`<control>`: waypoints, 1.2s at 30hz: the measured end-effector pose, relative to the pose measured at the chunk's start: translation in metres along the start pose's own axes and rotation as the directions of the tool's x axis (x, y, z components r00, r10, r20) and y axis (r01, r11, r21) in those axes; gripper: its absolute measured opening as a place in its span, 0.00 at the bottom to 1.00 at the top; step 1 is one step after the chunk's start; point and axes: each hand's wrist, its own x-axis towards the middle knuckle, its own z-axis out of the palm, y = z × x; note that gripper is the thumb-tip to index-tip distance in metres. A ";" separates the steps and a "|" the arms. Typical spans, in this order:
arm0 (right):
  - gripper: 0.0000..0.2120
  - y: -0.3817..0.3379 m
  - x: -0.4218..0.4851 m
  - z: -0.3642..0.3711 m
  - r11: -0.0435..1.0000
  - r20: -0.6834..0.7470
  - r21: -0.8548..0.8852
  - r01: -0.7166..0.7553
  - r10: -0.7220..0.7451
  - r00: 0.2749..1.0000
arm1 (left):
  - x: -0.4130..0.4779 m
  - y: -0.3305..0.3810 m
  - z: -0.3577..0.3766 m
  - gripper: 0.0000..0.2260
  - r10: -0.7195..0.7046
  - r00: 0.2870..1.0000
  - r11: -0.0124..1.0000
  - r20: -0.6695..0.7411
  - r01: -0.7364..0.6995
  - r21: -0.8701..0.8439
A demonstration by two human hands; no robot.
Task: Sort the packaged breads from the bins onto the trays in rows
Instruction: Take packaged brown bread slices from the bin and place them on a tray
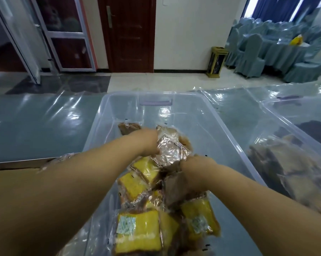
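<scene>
Your left grip point(150, 145) is clamped on a brown bread pack point(171, 150) inside the clear bin point(119, 109), your right grip point(196, 169) is just beside it with its fingers buried in the pile so I cannot tell its hold, yellow packs point(137, 230) crowd beneath both, and the tray point(17, 162) is left of them.

Dark red door point(132, 34), glass-panelled door point(67, 34), gold-framed trash can point(216, 61) against white wall point(183, 34), blue-covered chairs point(252, 52), blue curtains point(278, 6)

Two clear bins point(108, 115), one tray point(17, 160), two hands point(148, 143), roughly five yellow breads point(137, 231).
</scene>
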 end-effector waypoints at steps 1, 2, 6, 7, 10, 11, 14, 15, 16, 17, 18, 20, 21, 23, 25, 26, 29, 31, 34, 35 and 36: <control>0.20 0.000 0.003 0.001 1.000 0.017 -0.008 -0.014 0.014 1.000 | 0.004 0.001 0.004 0.22 -0.001 1.000 1.000 0.000 0.001 -0.024; 0.20 0.000 0.005 0.000 1.000 0.033 -0.013 -0.024 0.024 0.999 | 0.008 0.001 0.008 0.24 0.002 1.000 0.999 -0.009 -0.003 -0.046; 0.21 0.000 0.006 -0.005 0.999 0.047 0.006 -0.042 0.042 0.998 | 0.016 0.000 0.020 0.36 -0.002 0.998 0.999 -0.060 -0.001 -0.049; 0.22 0.001 0.004 -0.007 0.999 0.043 0.024 -0.047 0.046 0.998 | 0.016 0.001 0.020 0.37 -0.009 0.999 0.999 -0.053 0.007 -0.048; 0.21 0.004 0.000 -0.009 0.999 0.016 -0.002 -0.040 0.040 0.999 | 0.014 0.001 0.016 0.36 -0.044 0.999 0.990 -0.009 0.043 -0.134; 0.21 0.005 0.000 -0.009 0.999 0.003 -0.014 -0.042 0.042 0.999 | 0.012 0.001 0.015 0.33 -0.050 0.999 0.988 0.006 0.050 -0.146; 0.24 0.010 0.000 -0.010 0.998 -0.031 0.040 -0.045 0.046 0.998 | 0.005 -0.004 0.012 0.23 -0.061 0.996 0.988 0.061 0.068 -0.136; 0.24 0.012 -0.001 -0.012 0.996 -0.040 0.077 -0.046 0.049 0.998 | 0.003 -0.007 0.011 0.20 -0.059 0.996 0.991 0.074 0.068 -0.119; 0.22 0.014 -0.001 -0.015 0.993 -0.051 0.109 -0.046 0.052 0.997 | 0.001 -0.010 0.010 0.18 -0.057 0.995 0.993 0.077 0.065 -0.096; 0.20 0.016 -0.001 -0.018 0.991 -0.063 0.128 -0.043 0.051 0.997 | -0.001 -0.013 0.007 0.16 -0.057 0.996 0.995 0.071 0.063 -0.077; 0.18 0.018 -0.001 -0.022 0.991 -0.077 0.131 -0.036 0.047 0.996 | -0.002 -0.016 0.004 0.16 -0.057 0.997 0.995 0.057 0.061 -0.078; 0.17 0.021 0.002 -0.031 0.992 -0.115 0.125 -0.030 0.045 0.992 | -0.003 -0.022 -0.006 0.17 -0.048 0.999 0.993 0.012 0.049 -0.109; 0.16 0.023 0.004 -0.036 0.991 -0.136 0.127 -0.036 0.053 0.989 | -0.003 -0.025 -0.011 0.16 -0.043 0.999 0.994 -0.020 0.041 -0.098; 0.15 0.028 0.013 -0.046 0.990 -0.190 0.129 -0.054 0.078 0.979 | -0.003 -0.032 -0.021 0.15 -0.051 0.996 0.999 -0.074 0.050 -0.015; 0.14 0.033 0.028 -0.055 0.990 -0.235 0.131 -0.058 0.088 0.968 | -0.002 -0.040 -0.029 0.13 -0.072 0.996 0.995 -0.058 0.076 0.072; 0.14 0.034 0.037 -0.059 0.990 -0.248 0.136 -0.047 0.080 0.965 | 0.000 -0.044 -0.032 0.12 -0.083 0.996 0.991 -0.030 0.086 0.105; 0.14 0.037 0.067 -0.066 0.987 -0.264 0.163 0.009 0.035 0.964 | 0.009 -0.055 -0.038 0.09 -0.106 0.994 0.975 0.036 0.097 0.200; 0.13 0.038 0.087 -0.066 0.986 -0.273 0.167 0.027 0.020 0.962 | 0.018 -0.061 -0.037 0.10 -0.084 0.996 0.964 0.025 0.075 0.254; 0.13 0.039 0.113 -0.061 0.983 -0.268 0.184 0.003 0.047 0.962 | 0.034 -0.068 -0.031 0.12 -0.033 0.999 0.966 0.000 0.032 0.256; 0.13 0.039 0.120 -0.059 0.976 -0.250 0.217 -0.011 0.066 0.966 | 0.038 -0.071 -0.029 0.12 -0.024 1.000 0.963 0.010 0.021 0.270; 0.14 0.039 0.126 -0.056 0.966 -0.226 0.259 -0.024 0.085 0.970 | 0.043 -0.073 -0.027 0.13 -0.019 1.000 0.957 0.024 0.011 0.288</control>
